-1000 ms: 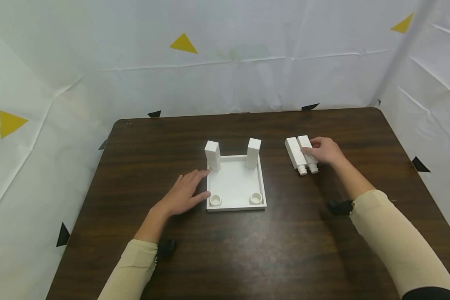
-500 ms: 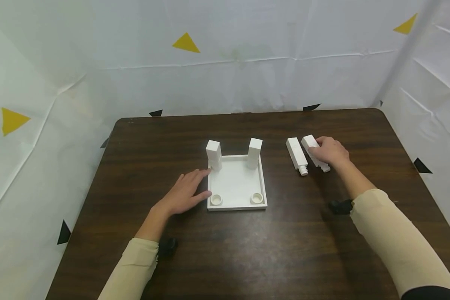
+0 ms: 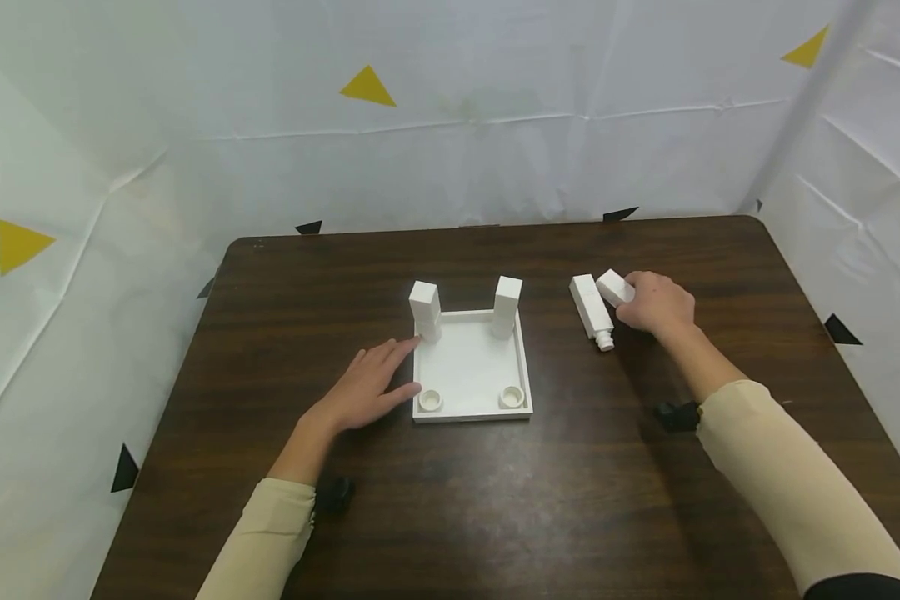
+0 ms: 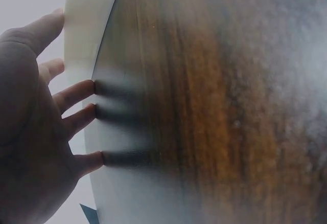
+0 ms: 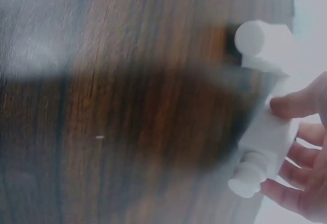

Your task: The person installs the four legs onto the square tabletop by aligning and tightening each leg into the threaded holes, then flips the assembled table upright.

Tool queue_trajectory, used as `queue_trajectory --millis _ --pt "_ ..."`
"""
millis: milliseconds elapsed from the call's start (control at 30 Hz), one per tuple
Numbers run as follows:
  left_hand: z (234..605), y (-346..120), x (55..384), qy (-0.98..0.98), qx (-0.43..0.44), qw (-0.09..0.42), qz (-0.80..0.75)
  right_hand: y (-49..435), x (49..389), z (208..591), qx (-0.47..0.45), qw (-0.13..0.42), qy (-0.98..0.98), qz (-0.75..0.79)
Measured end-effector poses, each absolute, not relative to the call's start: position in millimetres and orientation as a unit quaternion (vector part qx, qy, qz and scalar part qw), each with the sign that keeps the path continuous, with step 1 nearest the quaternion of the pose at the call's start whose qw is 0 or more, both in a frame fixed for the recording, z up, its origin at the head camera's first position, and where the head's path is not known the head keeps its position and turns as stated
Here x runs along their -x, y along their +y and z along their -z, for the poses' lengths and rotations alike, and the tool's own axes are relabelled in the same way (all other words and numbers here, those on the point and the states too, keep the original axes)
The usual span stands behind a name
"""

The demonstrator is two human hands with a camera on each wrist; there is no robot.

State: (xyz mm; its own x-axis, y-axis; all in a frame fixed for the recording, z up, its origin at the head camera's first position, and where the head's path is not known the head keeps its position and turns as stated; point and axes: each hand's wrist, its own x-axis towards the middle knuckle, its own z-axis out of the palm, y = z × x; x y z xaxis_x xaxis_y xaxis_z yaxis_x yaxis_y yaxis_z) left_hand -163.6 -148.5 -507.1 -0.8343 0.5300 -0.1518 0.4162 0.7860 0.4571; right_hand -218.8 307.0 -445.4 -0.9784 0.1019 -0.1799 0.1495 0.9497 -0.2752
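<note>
My right hand [image 3: 656,302] grips a white square-sided table leg [image 3: 615,287] with a stepped round end. The fingers hide most of it in the head view. In the right wrist view the thumb lies on one side of that leg [image 5: 268,127] and the fingers on the other. Just left of it lies a second white leg [image 3: 591,307]. My left hand [image 3: 371,385] has its fingers spread at the left edge of a square white tabletop [image 3: 471,367] with a raised rim. Two legs stand upright at its back corners, the left one [image 3: 426,310] and the right one [image 3: 506,307].
Round sockets sit at the tabletop's front left [image 3: 431,400] and front right [image 3: 512,397] corners. Everything stands on a dark wood-grain table [image 3: 450,508]. White sheeting [image 3: 465,167] with yellow and black triangles surrounds its back and sides.
My right hand has drawn its leg rightward, away from the neighbouring leg, then turned it so the square end tilts further left. The left hand and the tabletop have stayed in place.
</note>
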Motion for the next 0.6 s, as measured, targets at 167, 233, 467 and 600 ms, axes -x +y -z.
queue_trajectory --millis 167,233,467,600 --pt "505.3 -148.9 165.3 0.936 -0.254 0.137 -0.202 295.2 213.3 425.8 -0.071 -0.047 0.977 0.195" --pt "505.2 -148.8 166.1 0.936 -0.254 0.138 -0.2 286.1 210.2 413.2 -0.066 -0.107 0.967 0.22" --pt "505.6 -148.2 165.9 0.936 -0.251 0.145 -0.2 242.4 188.8 369.3 0.012 -0.195 0.92 0.339" --pt "506.1 -149.1 167.3 0.936 -0.254 0.144 -0.197 217.1 173.1 358.8 0.095 -0.157 0.88 0.437"
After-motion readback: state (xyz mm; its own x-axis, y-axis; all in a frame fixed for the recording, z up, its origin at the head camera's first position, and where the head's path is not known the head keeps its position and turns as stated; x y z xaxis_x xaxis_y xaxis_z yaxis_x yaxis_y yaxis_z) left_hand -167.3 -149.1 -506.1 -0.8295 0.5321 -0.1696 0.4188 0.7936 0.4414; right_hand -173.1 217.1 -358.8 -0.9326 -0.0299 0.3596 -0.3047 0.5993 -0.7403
